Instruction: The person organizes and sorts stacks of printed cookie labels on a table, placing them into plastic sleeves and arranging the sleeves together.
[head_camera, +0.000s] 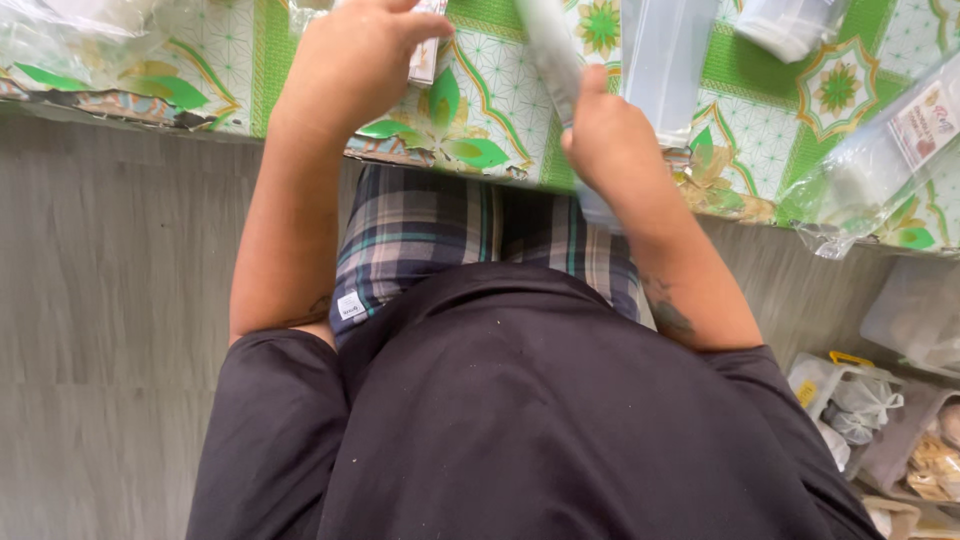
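Head view: the right hand (612, 140) is clamped on a long pale tube (552, 55), blurred, slanting up over the bench (760, 130) with its green patterned cloth. The left hand (345, 70) closes on a small white packet (427, 55) above the bench. Clear bags (880, 160) lie to the right.

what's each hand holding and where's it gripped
Right hand grips a long pale tube near its lower end. Left hand pinches a small white packet by its edge.

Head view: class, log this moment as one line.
left hand: shut on small packet | right hand: shut on long wrapped item | over green patterned tablecloth
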